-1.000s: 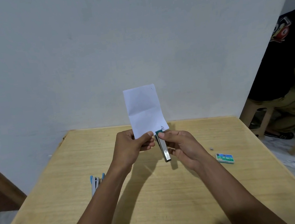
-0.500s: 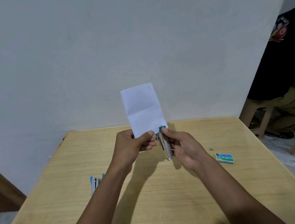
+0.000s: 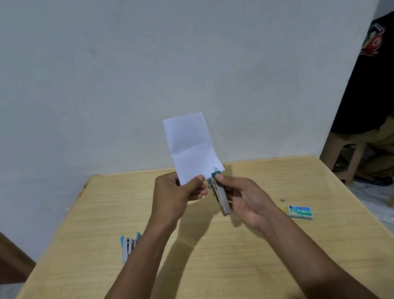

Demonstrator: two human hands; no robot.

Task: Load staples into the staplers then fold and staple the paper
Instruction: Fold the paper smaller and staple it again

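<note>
- Since half a second ago, we are tilting the green stapler (image 3: 219, 193) wider off the folded paper (image 3: 192, 147).
- Our left hand (image 3: 176, 198) is pinching the paper's lower edge above the table (image 3: 106, 272).
- Our right hand (image 3: 245, 199) is gripping the stapler — nose at the paper's corner.

Pale wooden surface (image 3: 207, 284) with fine lengthwise grain, set against a grey wall, a chipped spot at its far left corner. On the left part, a blue-and-grey stapler (image 3: 128, 247) lying flat, partly hidden behind a forearm. On the right part, a small green staple box (image 3: 300, 212), a bit of yellow (image 3: 282, 208) just beside its left end, and a tiny grey scrap (image 3: 282, 199) near its far side, apart from the box.
</note>
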